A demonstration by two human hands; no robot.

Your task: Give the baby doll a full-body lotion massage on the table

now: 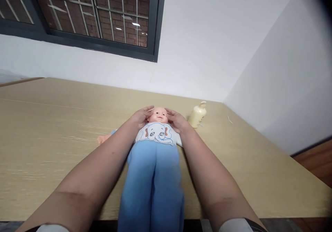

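A baby doll (153, 159) lies on its back on the wooden table, its head pointing away from me. It wears blue trousers and a white top with an elephant face on the chest. Both my hands frame the doll's head (159, 116). My left hand (142, 116) is open, its outstretched fingers touching the left side of the head. On the other side, my right hand (177, 120) is also open, fingers laid along the cheek and temple. One doll hand (102, 139) shows beyond my left forearm; the other arm is mostly hidden behind my right forearm.
A pale yellow pump bottle (198, 116) stands on the table (64, 128) just right of my right hand. Farther right lies a thin white strip (229, 119). A white wall (197, 45) and a barred window (98, 10) rise behind the table.
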